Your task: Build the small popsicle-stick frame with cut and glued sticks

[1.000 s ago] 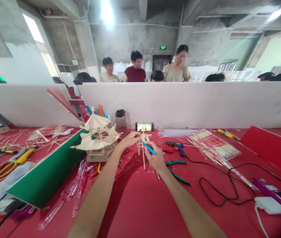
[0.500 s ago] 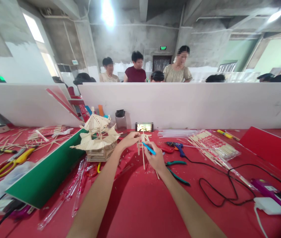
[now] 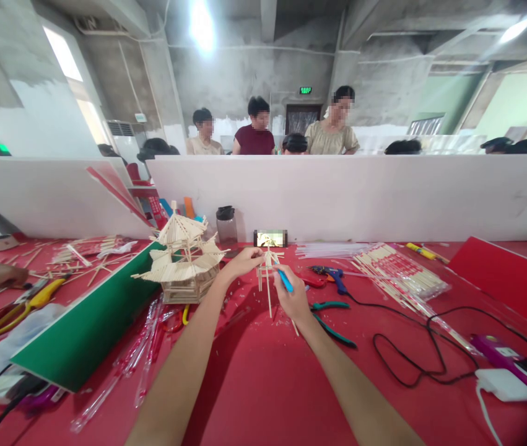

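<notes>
My left hand pinches the upper left of a small wooden stick structure, which has legs and one long stick reaching down toward me. Closed around a blue pen-like tool is my right hand; the tool's tip is beside the structure's right side. Whether the tip touches the wood I cannot tell. A phone stands just behind the structure. Left of my hands rests a larger pavilion model built of wooden sticks, with a layered roof.
Green-handled pliers, a blue glue gun and its black cable lie to the right. Packaged sticks are farther right. A dark-lidded bottle stands at the back. Beyond a green board, a co-worker's hand is over tools.
The blue tool has tilted more upright and its tip has shifted right, away from the middle of the structure. My left hand stays put. A co-worker's hand has appeared at far left.
</notes>
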A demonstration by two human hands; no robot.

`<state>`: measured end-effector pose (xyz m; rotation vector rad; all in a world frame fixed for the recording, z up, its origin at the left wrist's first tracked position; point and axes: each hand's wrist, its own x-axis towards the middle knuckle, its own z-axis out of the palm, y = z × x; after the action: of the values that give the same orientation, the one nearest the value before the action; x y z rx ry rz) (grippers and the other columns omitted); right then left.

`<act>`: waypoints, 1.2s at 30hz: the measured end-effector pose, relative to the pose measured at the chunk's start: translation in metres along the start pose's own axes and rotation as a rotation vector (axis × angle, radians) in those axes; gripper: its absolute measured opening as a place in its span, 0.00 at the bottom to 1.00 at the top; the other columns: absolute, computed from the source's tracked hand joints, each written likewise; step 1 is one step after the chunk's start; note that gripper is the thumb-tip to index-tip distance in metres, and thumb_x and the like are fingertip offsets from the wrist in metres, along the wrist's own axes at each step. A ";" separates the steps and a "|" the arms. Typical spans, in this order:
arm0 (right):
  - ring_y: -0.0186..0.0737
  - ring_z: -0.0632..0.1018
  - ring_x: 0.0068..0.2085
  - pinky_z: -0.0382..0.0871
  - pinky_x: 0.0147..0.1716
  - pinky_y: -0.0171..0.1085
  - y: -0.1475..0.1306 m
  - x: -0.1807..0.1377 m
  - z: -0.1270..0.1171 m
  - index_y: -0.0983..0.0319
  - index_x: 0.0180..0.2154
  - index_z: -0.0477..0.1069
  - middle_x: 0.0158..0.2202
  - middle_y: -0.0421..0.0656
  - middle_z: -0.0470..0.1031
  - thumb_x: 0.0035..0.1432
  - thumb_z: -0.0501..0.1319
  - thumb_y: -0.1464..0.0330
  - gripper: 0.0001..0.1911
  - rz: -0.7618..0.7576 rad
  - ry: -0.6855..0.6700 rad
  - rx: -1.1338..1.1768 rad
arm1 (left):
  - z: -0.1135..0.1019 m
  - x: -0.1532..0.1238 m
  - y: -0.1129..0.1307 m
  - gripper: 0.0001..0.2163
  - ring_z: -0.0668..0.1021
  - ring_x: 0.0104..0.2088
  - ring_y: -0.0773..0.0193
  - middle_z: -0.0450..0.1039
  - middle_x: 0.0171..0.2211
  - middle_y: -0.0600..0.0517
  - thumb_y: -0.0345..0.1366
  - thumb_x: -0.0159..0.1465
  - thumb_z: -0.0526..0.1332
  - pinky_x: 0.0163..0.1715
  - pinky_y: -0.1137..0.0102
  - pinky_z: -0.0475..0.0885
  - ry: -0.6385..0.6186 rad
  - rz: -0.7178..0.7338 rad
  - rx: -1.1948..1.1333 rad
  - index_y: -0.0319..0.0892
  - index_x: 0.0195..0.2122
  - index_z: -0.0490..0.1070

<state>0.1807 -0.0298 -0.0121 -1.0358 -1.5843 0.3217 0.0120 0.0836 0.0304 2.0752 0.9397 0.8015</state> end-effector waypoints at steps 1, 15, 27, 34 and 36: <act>0.43 0.79 0.41 0.71 0.44 0.40 0.001 0.000 0.000 0.57 0.47 0.70 0.41 0.44 0.78 0.67 0.50 0.64 0.13 -0.008 0.001 -0.028 | 0.000 0.000 0.000 0.12 0.64 0.24 0.69 0.62 0.23 0.57 0.44 0.58 0.57 0.27 0.73 0.59 0.003 0.001 -0.003 0.38 0.30 0.68; 0.40 0.78 0.34 0.69 0.36 0.35 0.016 -0.007 0.007 0.57 0.37 0.66 0.32 0.40 0.76 0.59 0.56 0.67 0.04 -0.001 -0.128 -0.077 | 0.000 -0.004 0.008 0.16 0.65 0.25 0.69 0.64 0.25 0.56 0.49 0.58 0.59 0.28 0.73 0.61 -0.005 -0.020 -0.072 0.39 0.31 0.67; 0.36 0.76 0.29 0.68 0.33 0.33 0.012 -0.011 -0.005 0.58 0.36 0.65 0.29 0.36 0.72 0.59 0.57 0.66 0.03 0.050 -0.133 0.042 | 0.002 0.004 -0.006 0.16 0.65 0.25 0.69 0.64 0.23 0.56 0.49 0.61 0.57 0.28 0.73 0.61 0.116 0.050 0.018 0.39 0.30 0.66; 0.36 0.76 0.31 0.69 0.35 0.34 0.010 -0.011 -0.005 0.58 0.36 0.65 0.30 0.38 0.73 0.59 0.58 0.64 0.05 0.057 -0.145 0.108 | 0.008 0.008 -0.015 0.13 0.67 0.25 0.68 0.65 0.24 0.56 0.45 0.61 0.57 0.28 0.72 0.62 0.190 0.065 0.040 0.38 0.31 0.68; 0.37 0.76 0.31 0.69 0.35 0.34 0.011 -0.011 -0.005 0.58 0.36 0.65 0.30 0.37 0.72 0.59 0.58 0.64 0.05 0.060 -0.139 0.117 | 0.009 0.007 -0.013 0.12 0.68 0.26 0.67 0.66 0.24 0.56 0.44 0.61 0.57 0.29 0.72 0.63 0.218 0.063 0.035 0.38 0.32 0.68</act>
<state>0.1892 -0.0335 -0.0256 -0.9892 -1.6397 0.5304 0.0175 0.0925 0.0170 2.0863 1.0144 1.0687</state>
